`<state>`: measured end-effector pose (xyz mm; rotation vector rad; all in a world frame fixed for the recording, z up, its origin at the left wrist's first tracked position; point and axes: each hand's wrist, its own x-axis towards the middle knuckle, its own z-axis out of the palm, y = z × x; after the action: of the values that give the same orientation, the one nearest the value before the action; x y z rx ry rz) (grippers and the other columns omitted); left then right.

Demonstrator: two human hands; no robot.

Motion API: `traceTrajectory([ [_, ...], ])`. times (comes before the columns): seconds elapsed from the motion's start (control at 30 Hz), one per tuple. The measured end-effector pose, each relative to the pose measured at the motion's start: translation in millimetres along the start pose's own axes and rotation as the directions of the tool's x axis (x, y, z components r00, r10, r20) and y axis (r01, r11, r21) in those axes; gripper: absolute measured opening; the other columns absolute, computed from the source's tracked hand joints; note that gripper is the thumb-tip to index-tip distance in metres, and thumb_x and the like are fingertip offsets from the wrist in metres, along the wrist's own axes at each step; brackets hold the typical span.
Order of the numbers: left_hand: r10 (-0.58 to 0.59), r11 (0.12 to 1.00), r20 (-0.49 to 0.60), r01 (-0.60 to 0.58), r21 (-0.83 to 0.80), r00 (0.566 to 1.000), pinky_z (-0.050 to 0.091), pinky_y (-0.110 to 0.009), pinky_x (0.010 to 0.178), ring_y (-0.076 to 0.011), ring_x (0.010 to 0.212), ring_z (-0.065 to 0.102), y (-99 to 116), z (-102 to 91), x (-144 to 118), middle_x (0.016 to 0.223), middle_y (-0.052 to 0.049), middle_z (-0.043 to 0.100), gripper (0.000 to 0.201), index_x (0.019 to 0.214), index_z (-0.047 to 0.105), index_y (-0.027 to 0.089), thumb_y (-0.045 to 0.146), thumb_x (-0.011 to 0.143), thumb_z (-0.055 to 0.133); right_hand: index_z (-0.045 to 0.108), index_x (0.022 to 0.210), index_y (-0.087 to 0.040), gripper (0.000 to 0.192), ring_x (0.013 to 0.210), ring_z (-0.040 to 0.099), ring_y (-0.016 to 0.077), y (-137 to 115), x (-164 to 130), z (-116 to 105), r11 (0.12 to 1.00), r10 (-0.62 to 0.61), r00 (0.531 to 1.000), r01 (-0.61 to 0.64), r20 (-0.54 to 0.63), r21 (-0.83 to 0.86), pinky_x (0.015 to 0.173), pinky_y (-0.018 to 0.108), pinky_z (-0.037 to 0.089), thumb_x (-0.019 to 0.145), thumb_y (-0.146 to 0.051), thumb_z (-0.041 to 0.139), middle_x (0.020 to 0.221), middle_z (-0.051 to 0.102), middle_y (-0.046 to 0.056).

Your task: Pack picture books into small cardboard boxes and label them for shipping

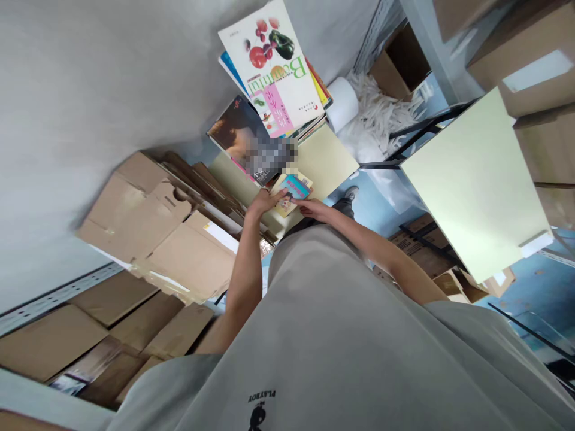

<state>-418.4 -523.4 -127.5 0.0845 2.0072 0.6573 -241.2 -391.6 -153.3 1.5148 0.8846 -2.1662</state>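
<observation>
A small book (294, 193) with a pale yellow cover and a blue title panel lies flat near the front edge of the cream tabletop (330, 157). My left hand (266, 202) grips its left side, the thumb across the cover. From the right, my right hand (313, 209) holds the lower edge with its index finger on the cover and the other fingers curled. Just beyond the left hand is a dark-covered book (251, 140). Behind it rises a stack topped by a white book (274, 72) with fruit and vegetable pictures.
Flattened cardboard boxes (179, 233) stand against the table's left side. Beyond its right side are a white roll (343, 105) and a heap of paper strips (381, 111). A second cream table (471, 191) stands to the right. Cartons (534, 66) fill shelves on both sides.
</observation>
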Motion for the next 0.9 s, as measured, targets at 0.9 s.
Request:
traceTrajectory([
  [0.9, 0.028, 0.846, -0.227, -0.144, -0.513, 0.973, 0.065, -0.056, 0.127, -0.038, 0.135, 0.083, 120, 111.7, 68, 0.135, -0.023, 0.088, 0.063, 0.123, 0.082, 0.008, 0.034, 0.075, 0.114, 0.081, 0.103, -0.022, 0.038, 0.098, 0.081, 0.0205, -117, 11, -102, 0.991, -0.13, 0.988, 0.128, -0.078, -0.039, 0.094, 0.028, 0.067, 0.092, -0.049, 0.104, 0.094, 0.086, 0.006],
])
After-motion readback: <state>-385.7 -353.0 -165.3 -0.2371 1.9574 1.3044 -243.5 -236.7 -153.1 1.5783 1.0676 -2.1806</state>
